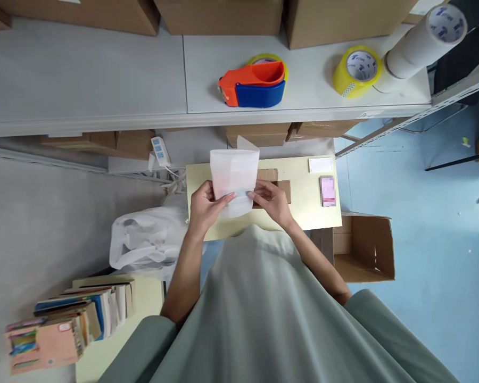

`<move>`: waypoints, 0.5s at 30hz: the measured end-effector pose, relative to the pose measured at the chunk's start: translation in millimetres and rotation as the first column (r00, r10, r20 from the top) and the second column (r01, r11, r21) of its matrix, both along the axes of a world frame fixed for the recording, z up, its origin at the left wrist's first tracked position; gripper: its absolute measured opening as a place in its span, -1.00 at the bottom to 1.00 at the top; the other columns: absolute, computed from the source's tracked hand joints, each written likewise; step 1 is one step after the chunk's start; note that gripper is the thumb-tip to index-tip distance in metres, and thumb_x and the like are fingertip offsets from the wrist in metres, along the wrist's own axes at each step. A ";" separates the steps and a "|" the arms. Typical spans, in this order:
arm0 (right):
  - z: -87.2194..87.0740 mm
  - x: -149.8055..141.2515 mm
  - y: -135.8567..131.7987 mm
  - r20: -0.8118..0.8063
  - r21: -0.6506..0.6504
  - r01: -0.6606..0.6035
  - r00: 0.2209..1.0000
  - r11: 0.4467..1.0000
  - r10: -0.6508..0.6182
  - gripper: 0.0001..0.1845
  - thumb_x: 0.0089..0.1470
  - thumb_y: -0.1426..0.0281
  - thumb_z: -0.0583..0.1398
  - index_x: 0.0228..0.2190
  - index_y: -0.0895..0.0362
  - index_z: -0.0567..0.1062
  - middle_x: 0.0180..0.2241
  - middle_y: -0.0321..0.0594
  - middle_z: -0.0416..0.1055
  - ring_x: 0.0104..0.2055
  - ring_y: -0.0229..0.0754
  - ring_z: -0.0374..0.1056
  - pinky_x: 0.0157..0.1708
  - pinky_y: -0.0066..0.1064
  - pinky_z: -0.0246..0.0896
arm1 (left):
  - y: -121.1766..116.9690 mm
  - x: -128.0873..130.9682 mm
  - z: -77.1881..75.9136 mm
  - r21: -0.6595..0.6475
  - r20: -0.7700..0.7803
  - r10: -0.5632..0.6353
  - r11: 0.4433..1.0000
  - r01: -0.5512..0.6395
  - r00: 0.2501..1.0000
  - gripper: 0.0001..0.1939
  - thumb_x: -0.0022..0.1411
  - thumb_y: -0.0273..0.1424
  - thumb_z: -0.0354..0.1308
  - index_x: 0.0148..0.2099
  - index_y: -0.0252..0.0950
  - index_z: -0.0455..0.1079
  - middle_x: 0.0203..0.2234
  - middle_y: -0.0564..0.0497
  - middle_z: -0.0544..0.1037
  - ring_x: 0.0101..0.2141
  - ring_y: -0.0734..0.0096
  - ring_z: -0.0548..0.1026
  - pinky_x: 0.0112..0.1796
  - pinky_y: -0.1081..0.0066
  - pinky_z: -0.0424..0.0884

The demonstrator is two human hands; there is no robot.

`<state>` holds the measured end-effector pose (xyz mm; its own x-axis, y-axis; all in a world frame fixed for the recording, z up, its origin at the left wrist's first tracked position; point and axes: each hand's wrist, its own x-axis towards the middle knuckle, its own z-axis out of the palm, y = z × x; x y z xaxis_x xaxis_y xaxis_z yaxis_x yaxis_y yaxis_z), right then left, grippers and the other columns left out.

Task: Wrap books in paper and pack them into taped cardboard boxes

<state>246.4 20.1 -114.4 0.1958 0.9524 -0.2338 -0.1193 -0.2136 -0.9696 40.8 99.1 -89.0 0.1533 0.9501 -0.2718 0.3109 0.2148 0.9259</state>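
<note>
Both hands hold a white, slightly see-through wrapping sheet [234, 170] upright over the pale yellow table [303, 213]. It looks folded, and one corner sticks up at its top. A faint pinkish tint shows through; whether something lies inside, I cannot tell. My left hand [205, 206] grips the lower left edge, thumb across the front. On the lower right edge, my right hand [274, 202] pinches it between thumb and fingers. Behind my right hand, a small brown cardboard piece [284, 190] lies on the table, partly hidden.
The shelf above holds an orange-and-blue tape dispenser [255, 85], a yellow tape roll [357, 72] and white rolls [427, 42]. A pink-screened phone [328, 191] lies at the table's right. An open carton [371, 247] stands to the right; a white plastic bag [147, 236] and books [72, 319] are left.
</note>
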 end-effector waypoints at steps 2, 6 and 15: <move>-1.1 6.0 -5.9 -0.014 -0.020 0.036 0.999 0.999 -0.036 -0.32 0.11 -0.19 0.45 0.07 -0.02 0.67 -0.05 -0.20 0.72 -0.05 0.00 0.67 -0.02 -0.16 0.71 | -5.9 16.3 2.4 -0.016 0.006 -0.023 1.000 0.023 1.000 -0.46 -0.08 -0.04 0.57 -0.20 -0.21 0.44 -0.37 0.04 0.63 -0.31 0.24 0.60 -0.33 0.39 0.50; -5.4 23.3 -18.0 -0.033 -0.051 0.072 0.997 0.996 -0.074 -0.32 0.12 -0.21 0.44 0.03 0.03 0.67 -0.16 -0.21 0.70 -0.14 -0.02 0.66 -0.16 -0.20 0.71 | -16.0 41.1 5.2 -0.050 0.010 -0.060 0.997 0.061 0.998 -0.45 -0.06 -0.01 0.57 -0.21 -0.22 0.43 -0.35 0.03 0.62 -0.31 0.26 0.58 -0.34 0.40 0.48; -20.5 67.5 -38.4 0.080 -0.031 0.088 0.993 0.996 -0.085 -0.31 0.20 -0.17 0.40 0.15 0.00 0.60 0.11 -0.07 0.66 0.19 0.06 0.60 0.23 -0.05 0.57 | -12.1 49.7 4.1 0.031 -0.097 -0.058 0.998 0.061 0.994 -0.52 -0.04 -0.06 0.54 -0.26 -0.19 0.40 -0.39 0.06 0.59 -0.34 0.26 0.58 -0.35 0.40 0.48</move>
<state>313.9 -18.3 -134.9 0.2961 0.9228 -0.2465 -0.0628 -0.2387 -0.9691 90.5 87.0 -85.0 0.1843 0.9489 -0.2563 0.4102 0.1627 0.8974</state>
